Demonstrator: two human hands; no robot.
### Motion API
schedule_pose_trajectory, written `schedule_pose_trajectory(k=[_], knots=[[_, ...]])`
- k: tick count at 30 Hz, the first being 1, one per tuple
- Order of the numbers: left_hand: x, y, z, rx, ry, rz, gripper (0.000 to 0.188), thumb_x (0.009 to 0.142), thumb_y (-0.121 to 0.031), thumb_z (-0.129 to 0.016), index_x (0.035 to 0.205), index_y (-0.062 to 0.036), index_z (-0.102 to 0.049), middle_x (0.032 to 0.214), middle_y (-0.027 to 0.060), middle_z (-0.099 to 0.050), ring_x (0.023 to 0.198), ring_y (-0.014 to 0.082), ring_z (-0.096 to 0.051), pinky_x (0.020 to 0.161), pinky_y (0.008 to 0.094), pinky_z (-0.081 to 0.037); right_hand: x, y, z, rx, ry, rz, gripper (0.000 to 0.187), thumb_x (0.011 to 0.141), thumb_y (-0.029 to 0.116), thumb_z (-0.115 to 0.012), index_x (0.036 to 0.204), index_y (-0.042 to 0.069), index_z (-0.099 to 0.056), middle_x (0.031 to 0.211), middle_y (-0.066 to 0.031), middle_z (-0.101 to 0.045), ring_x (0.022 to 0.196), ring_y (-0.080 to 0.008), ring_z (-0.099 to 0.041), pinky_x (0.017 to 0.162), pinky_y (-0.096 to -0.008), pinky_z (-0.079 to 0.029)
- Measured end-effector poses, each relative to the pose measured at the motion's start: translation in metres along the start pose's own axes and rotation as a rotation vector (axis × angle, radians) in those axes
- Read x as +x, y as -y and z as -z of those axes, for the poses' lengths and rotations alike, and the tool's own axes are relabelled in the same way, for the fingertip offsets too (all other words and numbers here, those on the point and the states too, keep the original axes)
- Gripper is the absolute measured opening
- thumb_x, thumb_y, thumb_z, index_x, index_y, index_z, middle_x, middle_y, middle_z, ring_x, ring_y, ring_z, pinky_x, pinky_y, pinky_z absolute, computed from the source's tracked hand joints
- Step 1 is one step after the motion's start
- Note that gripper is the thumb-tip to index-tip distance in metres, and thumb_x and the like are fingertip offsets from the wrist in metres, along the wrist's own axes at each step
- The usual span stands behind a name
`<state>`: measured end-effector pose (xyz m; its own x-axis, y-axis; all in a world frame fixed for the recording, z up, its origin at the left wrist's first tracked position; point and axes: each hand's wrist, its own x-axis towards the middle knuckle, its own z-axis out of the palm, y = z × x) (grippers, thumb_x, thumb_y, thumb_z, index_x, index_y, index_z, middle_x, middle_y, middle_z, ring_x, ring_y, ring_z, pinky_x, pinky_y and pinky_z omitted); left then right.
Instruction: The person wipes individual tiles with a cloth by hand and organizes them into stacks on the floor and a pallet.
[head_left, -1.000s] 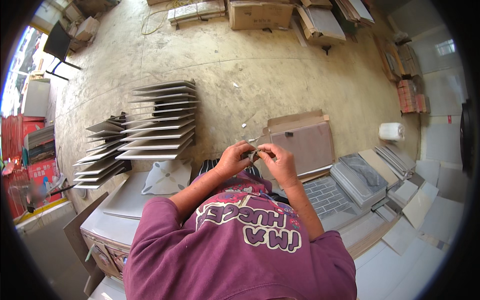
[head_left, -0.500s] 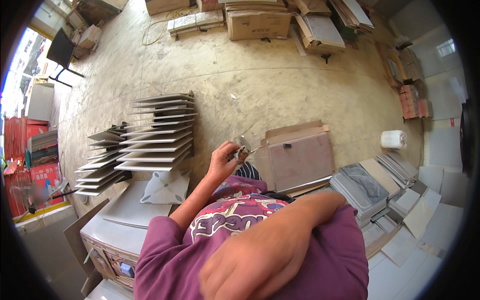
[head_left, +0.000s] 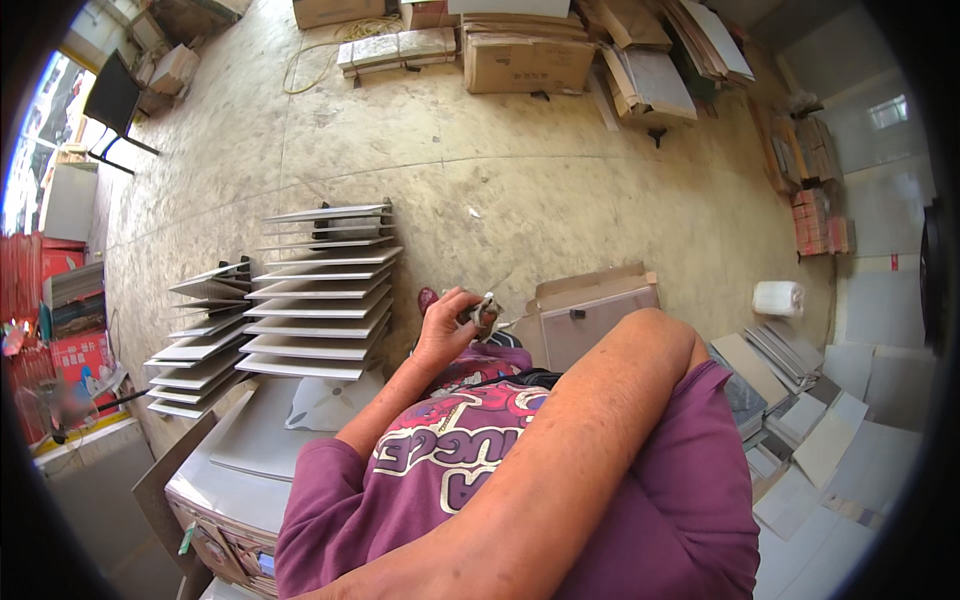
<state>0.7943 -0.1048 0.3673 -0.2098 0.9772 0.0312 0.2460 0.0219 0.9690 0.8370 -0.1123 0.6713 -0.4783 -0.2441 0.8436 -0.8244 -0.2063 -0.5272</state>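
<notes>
My left hand (head_left: 446, 322) is in front of my body, its fingers closed on a small grey-brown crumpled thing (head_left: 484, 314) with a pale tip. Too little of it shows to tell its kind. My right forearm (head_left: 540, 470) crosses the front of my purple shirt, running from the raised elbow down to the lower left. The right hand itself lies beyond the lower edge of the picture. Past my left hand, a flat open cardboard box (head_left: 590, 285) with a brownish panel (head_left: 575, 330) lies on the floor, partly covered by my right arm.
Two racks of tilted grey tiles, a taller one (head_left: 320, 310) and a lower one (head_left: 200, 355), stand at left. Stacked tiles (head_left: 800, 405) lie at right near a white wrapped bundle (head_left: 778, 298). Cardboard boxes (head_left: 525, 60) line the far side. A black chair (head_left: 115, 95) stands far left.
My right hand has moved down out of view, and its forearm now crosses my chest. My left hand still grips the small thing. The view has shifted slightly.
</notes>
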Motion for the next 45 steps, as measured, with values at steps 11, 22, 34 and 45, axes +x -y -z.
schedule_pose_trajectory(k=[11,22,34,45], knots=[[0.044,0.022,0.078,-0.01,-0.096,0.019,0.017,0.072,-0.004,-0.071,0.087,-0.0028,-0.064,0.073,0.0048,-0.055,0.058,0.012,-0.051,0.053,0.0245,-0.041,0.051,-0.068,0.055,-0.235,0.124,0.016,0.022,0.078,0.028,-0.051,0.072,0.008,-0.057,0.072,-0.0054,-0.057,0.077,-0.0225,-0.053,0.075,-0.035,-0.037],[0.077,0.036,0.107,-0.027,-0.184,0.068,0.017,0.073,-0.009,-0.071,0.086,-0.0024,-0.063,0.073,0.0051,-0.054,0.059,0.0131,-0.052,0.054,0.0254,-0.043,0.061,-0.09,0.082,-0.239,0.098,0.038,0.019,0.073,0.027,-0.053,0.065,0.01,-0.055,0.064,-0.0014,-0.054,0.073,-0.0195,-0.052,0.071,-0.0328,-0.036],[0.147,0.039,0.107,0.001,-0.313,0.105,0.016,0.073,-0.006,-0.07,0.086,-0.0029,-0.062,0.073,0.004,-0.053,0.059,0.0113,-0.049,0.053,0.0239,-0.04,0.035,-0.069,0.153,0.03,-0.041,0.143,0.018,0.073,0.027,-0.054,0.064,0.011,-0.054,0.063,-0.0004,-0.053,0.072,-0.0193,-0.052,0.069,-0.0336,-0.037],[0.23,0.025,0.07,0.034,-0.32,0.132,0.018,0.072,-0.005,-0.071,0.088,-0.0028,-0.063,0.074,0.0043,-0.055,0.061,0.0125,-0.052,0.055,0.0243,-0.042,0.008,-0.025,0.25,-0.214,0.145,0.167,0.018,0.077,0.025,-0.053,0.073,0.011,-0.061,0.07,0.0006,-0.058,0.078,-0.0175,-0.056,0.073,-0.0323,-0.039]])
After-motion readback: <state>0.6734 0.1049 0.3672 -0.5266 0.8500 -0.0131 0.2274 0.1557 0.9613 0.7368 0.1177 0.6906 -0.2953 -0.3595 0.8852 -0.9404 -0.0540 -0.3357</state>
